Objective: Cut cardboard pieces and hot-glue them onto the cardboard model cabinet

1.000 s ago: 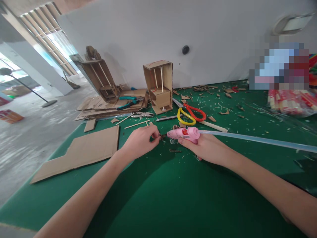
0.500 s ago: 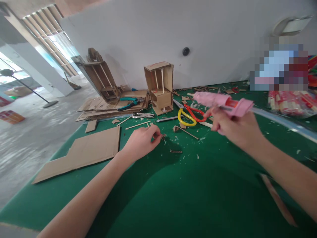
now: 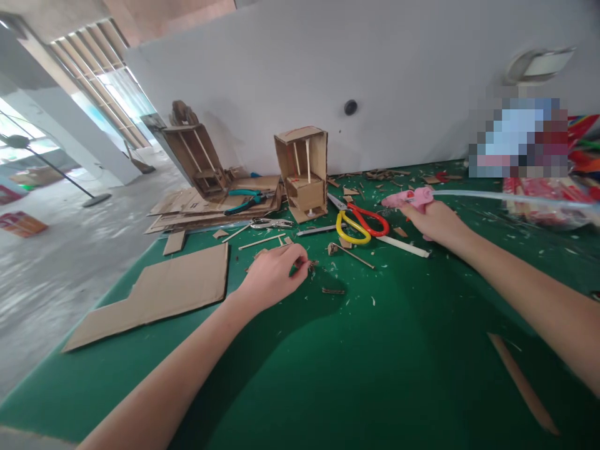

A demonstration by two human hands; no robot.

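My left hand (image 3: 274, 275) is closed in a pinch on a tiny brown piece (image 3: 312, 265) lying on the green mat (image 3: 356, 362). Far to the right, my right hand (image 3: 434, 220) grips a pink glue gun (image 3: 407, 198) low over the mat, its nozzle pointing left. A long clear glue stick (image 3: 510, 197) sticks out of its back. Between the hands lie a thin stick with a cardboard bit (image 3: 349, 252) and scissors with red and yellow handles (image 3: 360, 220). A small open cardboard tower (image 3: 302, 172) stands behind them.
A large flat cardboard sheet (image 3: 157, 294) lies at the left. Behind it sit stacked cardboard, teal pliers (image 3: 246, 198), a second cardboard frame (image 3: 194, 156) and metal pliers (image 3: 269, 222). A cardboard strip (image 3: 522, 382) lies at lower right. Red packets (image 3: 548, 200) sit far right. Scraps litter the mat.
My right hand has carried the glue gun away from the left hand's pinch, up and to the right, then down toward the mat beside the scissors. The left hand has stayed put.
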